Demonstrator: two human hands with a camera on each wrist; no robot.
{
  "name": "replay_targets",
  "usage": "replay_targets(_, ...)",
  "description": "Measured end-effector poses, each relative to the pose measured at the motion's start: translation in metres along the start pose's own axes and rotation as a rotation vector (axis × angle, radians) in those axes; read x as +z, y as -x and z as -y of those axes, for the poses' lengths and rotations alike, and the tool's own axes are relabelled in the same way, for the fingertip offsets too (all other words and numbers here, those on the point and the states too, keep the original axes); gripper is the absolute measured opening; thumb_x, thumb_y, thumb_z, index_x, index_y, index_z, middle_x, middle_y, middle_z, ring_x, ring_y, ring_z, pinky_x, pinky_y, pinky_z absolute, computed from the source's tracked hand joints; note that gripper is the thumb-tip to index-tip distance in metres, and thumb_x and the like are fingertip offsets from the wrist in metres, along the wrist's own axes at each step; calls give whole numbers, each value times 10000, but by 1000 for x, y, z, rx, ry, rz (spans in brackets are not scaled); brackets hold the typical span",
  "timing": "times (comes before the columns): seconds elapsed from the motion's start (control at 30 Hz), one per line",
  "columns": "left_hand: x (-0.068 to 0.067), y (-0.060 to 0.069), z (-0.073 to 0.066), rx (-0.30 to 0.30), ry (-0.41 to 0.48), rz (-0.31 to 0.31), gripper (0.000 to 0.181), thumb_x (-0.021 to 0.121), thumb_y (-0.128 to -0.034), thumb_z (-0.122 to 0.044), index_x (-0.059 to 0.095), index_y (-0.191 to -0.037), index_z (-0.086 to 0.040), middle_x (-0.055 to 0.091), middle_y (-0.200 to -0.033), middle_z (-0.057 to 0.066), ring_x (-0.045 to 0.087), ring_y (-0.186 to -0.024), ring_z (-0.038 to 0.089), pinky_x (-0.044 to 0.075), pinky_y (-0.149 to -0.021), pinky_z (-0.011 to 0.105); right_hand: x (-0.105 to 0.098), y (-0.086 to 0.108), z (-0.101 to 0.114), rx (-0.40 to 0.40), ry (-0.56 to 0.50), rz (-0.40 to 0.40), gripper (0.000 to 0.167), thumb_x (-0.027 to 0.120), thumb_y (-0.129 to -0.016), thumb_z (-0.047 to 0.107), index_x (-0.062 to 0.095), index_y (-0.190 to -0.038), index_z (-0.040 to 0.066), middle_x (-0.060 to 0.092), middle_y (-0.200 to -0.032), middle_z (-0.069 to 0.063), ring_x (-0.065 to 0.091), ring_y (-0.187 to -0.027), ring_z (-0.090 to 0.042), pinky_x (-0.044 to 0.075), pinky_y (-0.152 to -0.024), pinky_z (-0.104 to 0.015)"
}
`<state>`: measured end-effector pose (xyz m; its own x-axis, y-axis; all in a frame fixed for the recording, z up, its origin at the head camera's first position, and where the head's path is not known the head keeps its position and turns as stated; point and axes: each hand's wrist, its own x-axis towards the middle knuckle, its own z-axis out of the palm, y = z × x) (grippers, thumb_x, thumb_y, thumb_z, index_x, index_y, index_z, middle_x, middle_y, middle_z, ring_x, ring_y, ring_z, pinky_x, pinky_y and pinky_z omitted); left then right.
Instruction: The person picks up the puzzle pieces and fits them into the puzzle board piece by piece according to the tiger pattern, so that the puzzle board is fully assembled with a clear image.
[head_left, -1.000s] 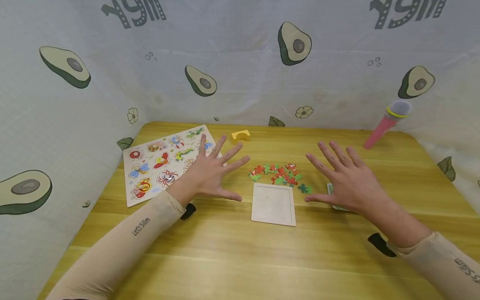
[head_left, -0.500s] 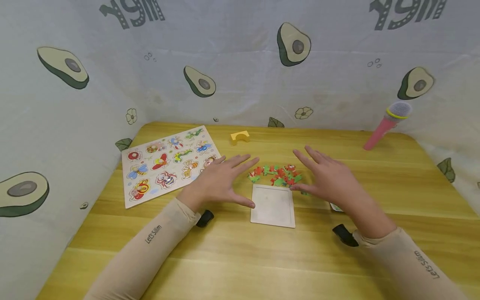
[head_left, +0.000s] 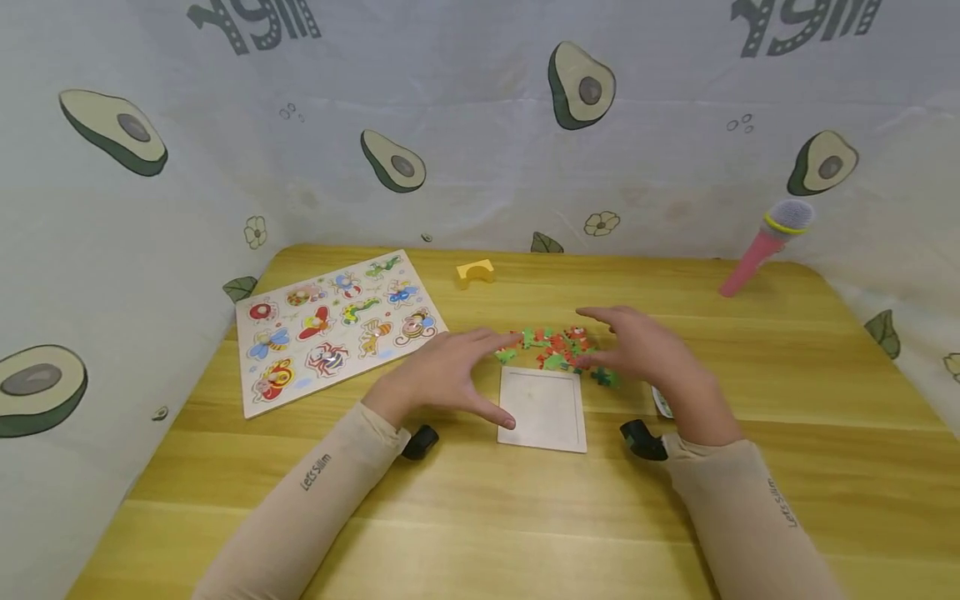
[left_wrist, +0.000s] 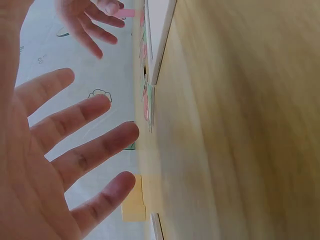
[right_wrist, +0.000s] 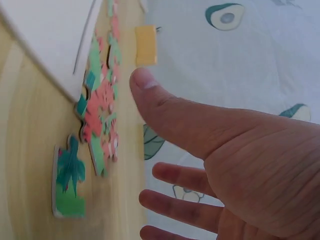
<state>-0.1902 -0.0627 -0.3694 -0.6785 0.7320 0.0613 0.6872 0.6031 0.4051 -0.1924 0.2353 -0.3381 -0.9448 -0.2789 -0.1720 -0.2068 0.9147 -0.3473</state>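
Near the middle of the table lies a flat, pale square puzzle tray. Just behind it is a loose cluster of red and green jigsaw pieces; a dark green piece lies slightly apart in the right wrist view. My left hand hovers at the tray's left side, fingers spread, its thumb over the tray in the head view. My right hand hovers to the right of the pieces, thumb toward them. Neither hand holds anything. In the left wrist view the left fingers are apart and relaxed.
A wooden insect peg puzzle board lies at the left. At the back stands a yellow arched block. A pink toy microphone is at the back right. Partly behind the right hand lies a small card-like item. A printed curtain borders the table.
Both hands have come inward from a wide spread toward the tray and pieces, the right hand moving farther left. Their fingers are less splayed. The objects on the table stay put.
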Motion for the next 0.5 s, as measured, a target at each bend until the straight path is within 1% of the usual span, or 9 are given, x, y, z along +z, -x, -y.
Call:
replay_targets(0.1,2,0,0,6,16,6,1161,675,-625,-884,372,-1572,-285,519,-1431,-67,511,-1266,118,413,-1022,398,0,-5,1,-28,-40,14,718,779,-907,274,453,-1508,54,462,-1453,-282,452,-1295,-485,404,-994,-632)
replay_targets(0.17,3,0,-1,5,27,16,1171,686,-614,-881,375,-1571,-281,529,-1415,-64,516,-1256,119,418,-1021,379,1,-8,4,-51,-60,14,678,771,-915,271,484,-1480,29,484,-1435,-278,482,-1264,-485,419,-983,-620)
replay_targets(0.27,5,0,-1,4,18,38,1175,685,-606,-887,388,-1564,-274,552,-1366,-68,525,-1221,113,415,-1021,358,5,-14,9,-85,-80,3,603,752,-930,248,532,-1440,13,505,-1423,-263,508,-1237,-473,434,-974,-603)
replay_targets(0.4,6,0,0,-2,5,72,1145,706,-612,-868,421,-1543,-264,564,-1302,-77,513,-1200,109,386,-1043,360,18,-24,15,-120,-86,-19,516,713,-961,208,563,-1418,21,521,-1413,-245,521,-1228,-436,440,-977,-584)
replay_targets(0.5,7,1,1,-7,9,100,1113,746,-623,-825,446,-1525,-246,550,-1314,-72,479,-1239,126,358,-1072,354,30,-31,18,-153,-56,-49,472,697,-973,196,585,-1401,31,532,-1403,-234,515,-1250,-424,420,-1009,-576)
